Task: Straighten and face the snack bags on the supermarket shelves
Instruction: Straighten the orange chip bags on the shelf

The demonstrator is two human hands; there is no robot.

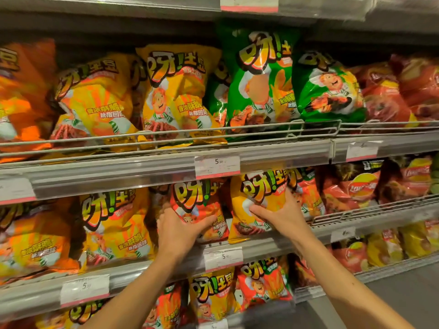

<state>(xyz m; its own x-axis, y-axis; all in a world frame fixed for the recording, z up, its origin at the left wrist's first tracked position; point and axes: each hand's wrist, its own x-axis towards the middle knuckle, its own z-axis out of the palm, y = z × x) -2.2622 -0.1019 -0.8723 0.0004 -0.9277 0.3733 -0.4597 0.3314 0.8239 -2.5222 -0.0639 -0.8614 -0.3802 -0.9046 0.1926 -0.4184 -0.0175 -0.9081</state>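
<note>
Both hands are on the middle shelf. My left hand (177, 230) grips a red-orange snack bag (198, 200) from its left side, thumb across the front and fingers behind. My right hand (281, 214) holds a yellow snack bag (260, 193) right beside it, thumb across the front and fingers round its right edge. Both bags stand upright with their printed fronts facing me. To the left stands a larger yellow bag (116, 224), leaning a little.
The upper shelf carries yellow bags (175, 91), green bags (261, 77) and red bags (384, 91) behind a wire rail (273, 131). Price tags (217, 166) sit on the shelf edges. More small bags (211, 295) fill the lower shelf; grey floor (403, 288) lies lower right.
</note>
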